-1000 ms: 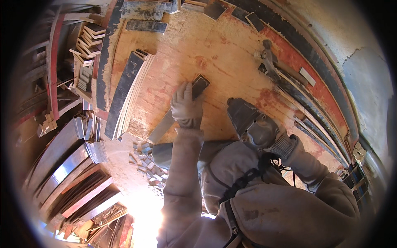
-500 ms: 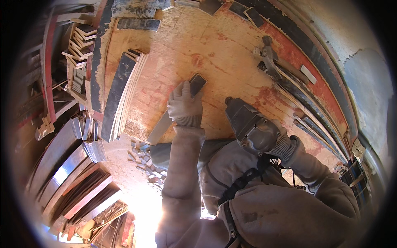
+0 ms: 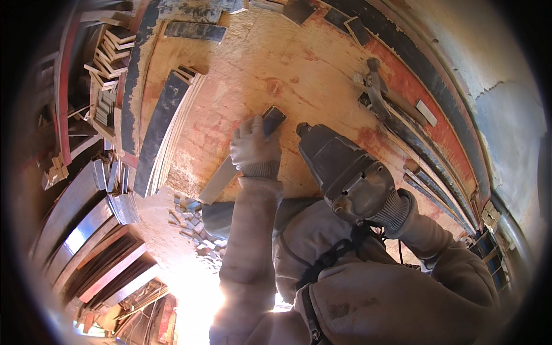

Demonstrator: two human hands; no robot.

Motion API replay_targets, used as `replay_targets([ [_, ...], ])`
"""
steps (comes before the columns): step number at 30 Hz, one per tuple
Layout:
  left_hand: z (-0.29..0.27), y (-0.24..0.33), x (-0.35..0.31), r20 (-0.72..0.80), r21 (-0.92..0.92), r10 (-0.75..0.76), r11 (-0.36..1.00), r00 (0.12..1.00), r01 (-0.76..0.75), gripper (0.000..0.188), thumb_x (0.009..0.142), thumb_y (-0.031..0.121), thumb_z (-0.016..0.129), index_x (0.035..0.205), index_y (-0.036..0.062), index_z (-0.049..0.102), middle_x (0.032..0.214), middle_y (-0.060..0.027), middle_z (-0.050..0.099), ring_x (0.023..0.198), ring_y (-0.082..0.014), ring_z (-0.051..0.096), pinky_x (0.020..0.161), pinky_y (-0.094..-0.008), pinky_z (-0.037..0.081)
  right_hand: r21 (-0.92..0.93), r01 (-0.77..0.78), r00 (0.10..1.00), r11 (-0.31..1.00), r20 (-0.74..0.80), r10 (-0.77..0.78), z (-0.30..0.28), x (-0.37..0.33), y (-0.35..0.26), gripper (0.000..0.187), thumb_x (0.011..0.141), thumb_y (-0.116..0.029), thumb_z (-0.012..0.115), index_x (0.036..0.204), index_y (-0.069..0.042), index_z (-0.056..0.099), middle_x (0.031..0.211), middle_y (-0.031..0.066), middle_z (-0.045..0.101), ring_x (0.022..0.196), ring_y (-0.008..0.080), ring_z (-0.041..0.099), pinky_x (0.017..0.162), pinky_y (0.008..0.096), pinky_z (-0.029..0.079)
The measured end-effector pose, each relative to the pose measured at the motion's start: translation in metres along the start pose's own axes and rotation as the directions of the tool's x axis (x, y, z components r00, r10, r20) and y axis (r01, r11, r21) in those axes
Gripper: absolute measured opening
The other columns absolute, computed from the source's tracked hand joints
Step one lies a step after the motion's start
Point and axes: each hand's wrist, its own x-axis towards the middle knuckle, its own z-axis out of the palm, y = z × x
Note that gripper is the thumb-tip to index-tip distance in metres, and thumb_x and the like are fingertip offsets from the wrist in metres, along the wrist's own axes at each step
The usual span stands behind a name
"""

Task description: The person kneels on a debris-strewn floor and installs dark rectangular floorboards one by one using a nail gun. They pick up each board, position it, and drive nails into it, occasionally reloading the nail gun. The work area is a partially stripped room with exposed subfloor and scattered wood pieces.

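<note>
My left hand [image 3: 248, 148], in a pale work glove, grips a narrow wooden strip on the worktable. The strip's dark end [image 3: 275, 119] sticks out past the fingers, and a lighter length [image 3: 218, 181] shows below the wrist; whether these are one piece or two is hidden. My right hand [image 3: 393, 210] is wrapped round a dark grey power tool [image 3: 342, 169], its fingers mostly behind the tool's body. The tool's nose points up and left, a short way right of the strip and apart from it.
A hammer [image 3: 376, 95] lies at the right among long dark strips [image 3: 422, 152]. Stacked boards [image 3: 167, 135] lie at the left. Angled wooden pieces [image 3: 109, 57] fill a rack beyond. Cut offcuts [image 3: 198, 230] are heaped below the worktable [image 3: 247, 69].
My right hand has brought the power tool leftward, closer to the strip. My left hand keeps its hold on the strip, and the view has shifted slightly.
</note>
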Motion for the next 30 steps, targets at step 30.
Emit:
replay_targets([
  [30, 0.034, -0.028, -0.004, -0.182, -0.367, 0.061, 0.922, 0.981, -0.125, 0.052, 0.077, 0.031, 0.087, 0.123, 0.0111, 0.074, 0.123, -0.0063, 0.07, 0.117, -0.034, 0.062, 0.1, -0.0495, 0.051, -0.617, 0.124, 0.984, 0.777, 0.177, -0.017, -0.014, 0.076, -0.05, 0.047, 0.105, -0.034, 0.055, 0.143, -0.005, 0.053, 0.144, 0.0135, 0.054, 0.128, 0.025, 0.056, 0.11, 0.0388, 0.046],
])
